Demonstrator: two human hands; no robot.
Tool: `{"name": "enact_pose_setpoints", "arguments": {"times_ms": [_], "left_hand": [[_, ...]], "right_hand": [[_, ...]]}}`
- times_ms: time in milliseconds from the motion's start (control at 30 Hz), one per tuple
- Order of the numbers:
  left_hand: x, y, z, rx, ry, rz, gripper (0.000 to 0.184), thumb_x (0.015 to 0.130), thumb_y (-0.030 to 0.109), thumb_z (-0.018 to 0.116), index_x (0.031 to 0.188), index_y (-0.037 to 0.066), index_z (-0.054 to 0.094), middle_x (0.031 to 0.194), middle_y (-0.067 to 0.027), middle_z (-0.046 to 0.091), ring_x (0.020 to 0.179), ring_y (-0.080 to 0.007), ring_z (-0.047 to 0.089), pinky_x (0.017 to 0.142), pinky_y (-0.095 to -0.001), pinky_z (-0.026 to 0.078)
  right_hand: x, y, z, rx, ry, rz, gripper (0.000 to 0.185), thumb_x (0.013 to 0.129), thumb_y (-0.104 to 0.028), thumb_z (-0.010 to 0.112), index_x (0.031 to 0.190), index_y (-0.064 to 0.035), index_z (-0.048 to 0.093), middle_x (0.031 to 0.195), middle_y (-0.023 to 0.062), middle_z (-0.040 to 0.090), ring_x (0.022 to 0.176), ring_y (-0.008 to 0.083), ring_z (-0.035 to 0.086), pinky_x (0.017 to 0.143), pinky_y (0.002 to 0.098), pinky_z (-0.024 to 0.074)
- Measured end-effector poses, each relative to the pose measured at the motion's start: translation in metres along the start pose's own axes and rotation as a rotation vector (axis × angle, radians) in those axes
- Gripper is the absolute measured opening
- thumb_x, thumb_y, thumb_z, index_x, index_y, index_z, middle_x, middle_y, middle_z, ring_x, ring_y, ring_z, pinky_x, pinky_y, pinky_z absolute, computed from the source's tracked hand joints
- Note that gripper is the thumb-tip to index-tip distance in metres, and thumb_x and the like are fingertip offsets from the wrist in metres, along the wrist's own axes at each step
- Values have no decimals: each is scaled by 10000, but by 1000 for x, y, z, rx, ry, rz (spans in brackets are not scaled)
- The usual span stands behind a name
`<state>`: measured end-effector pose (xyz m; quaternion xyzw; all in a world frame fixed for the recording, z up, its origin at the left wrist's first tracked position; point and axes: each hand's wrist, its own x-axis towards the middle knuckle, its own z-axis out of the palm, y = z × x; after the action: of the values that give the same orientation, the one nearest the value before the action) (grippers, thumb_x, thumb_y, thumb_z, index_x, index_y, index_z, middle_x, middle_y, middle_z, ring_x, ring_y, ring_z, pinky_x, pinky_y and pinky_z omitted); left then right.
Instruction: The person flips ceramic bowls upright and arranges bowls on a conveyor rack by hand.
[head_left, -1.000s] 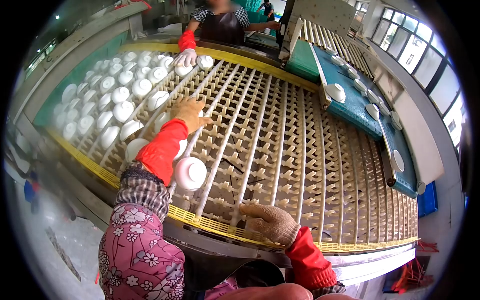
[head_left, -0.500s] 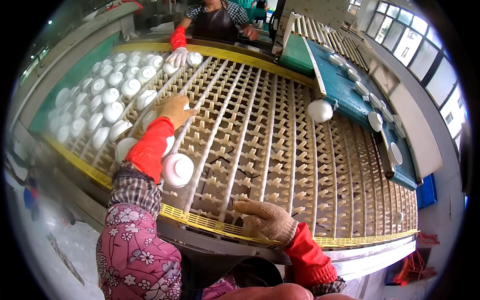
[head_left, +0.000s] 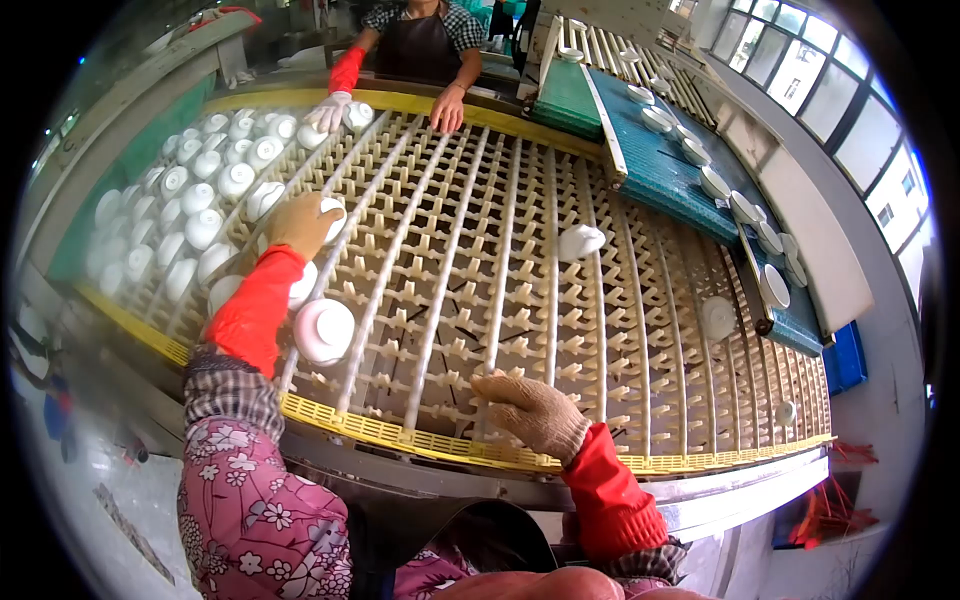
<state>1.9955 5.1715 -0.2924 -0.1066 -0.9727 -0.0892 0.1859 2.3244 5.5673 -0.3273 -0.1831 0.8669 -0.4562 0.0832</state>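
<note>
My left hand [head_left: 297, 226], in a tan glove, reaches across the rack and has its fingers round a white bowl [head_left: 334, 216]. Below it, an upside-down bowl [head_left: 324, 331] with a pinkish side sits on the pegs near my red sleeve. My right hand [head_left: 532, 412], in a similar glove, hovers over the pegged conveyor rack [head_left: 430, 417] by its front edge. Its fingers are loosely extended with nothing in them. A white bowl [head_left: 580, 242] lies tilted on the rack's middle, apart from both hands.
Upside-down bowls [head_left: 203, 230] crowd the rack's misty left end. Across from me, a co-worker's gloved hand [head_left: 327, 112] touches a bowl; their bare hand [head_left: 448, 108] rests at the yellow edge. At right, a blue-green belt [head_left: 660, 165] carries several bowls. Another bowl [head_left: 718, 318] lies lower right.
The co-worker's bare hand has come down to the rack's far edge. A bowl below the belt's end now lies tilted on the rack, further left. My left hand has shifted slightly left in view.
</note>
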Motion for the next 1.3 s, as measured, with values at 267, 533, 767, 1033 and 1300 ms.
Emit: {"name": "enact_pose_setpoints", "arguments": {"times_ms": [267, 533, 767, 1033, 1300], "left_hand": [[-100, -24, -33, -14, -99, -45, 948, 993, 472, 847, 1701, -21, 452, 1628, -300, 582, 1530, -469, 540, 1281, -500, 439], [-184, -6, -66, 257, -315, 123, 325, 1044, 218, 662, 1250, -15, 756, 1345, -290, 748, 1319, -418, 664, 1215, -532, 431], [-191, 27, -67, 129, -357, -115, 260, 1000, 278, 737, 1094, 44, 801, 1156, -219, 819, 1155, -409, 757, 1111, -525, 536], [-177, 15, -52, 9, -338, -149, 398, 1059, 376, 618, 1079, 55, 853, 1119, -240, 831, 1102, -442, 796, 1017, -562, 607], [-169, 31, -83, -192, -79, -250, 561, 988, 606, 763, 1096, 59, 823, 1029, -205, 816, 995, -456, 774, 911, -564, 588]], "right_hand": [[-8, -1, -14, 30, -77, 220, 506, 1110, -359, 671, 1534, -82, 678, 1461, 191, 747, 1321, 359, 735, 1107, 443, 586], [-12, -7, -20, 178, -116, 216, 478, 1132, -251, 680, 1573, -68, 675, 1440, 134, 775, 1276, 216, 738, 1088, 365, 588], [-19, 6, -26, 195, -92, 199, 461, 1135, -168, 692, 1580, -47, 676, 1485, 78, 761, 1250, 165, 713, 1030, 317, 596], [-18, 32, -24, 359, 48, 220, 415, 1146, -122, 654, 1544, -10, 689, 1477, 123, 768, 1194, 179, 750, 779, 299, 653], [-15, 18, -16, 133, 66, 220, 437, 1125, -215, 681, 1527, -48, 719, 1390, 82, 800, 1091, 143, 762, 786, 296, 626]]}}
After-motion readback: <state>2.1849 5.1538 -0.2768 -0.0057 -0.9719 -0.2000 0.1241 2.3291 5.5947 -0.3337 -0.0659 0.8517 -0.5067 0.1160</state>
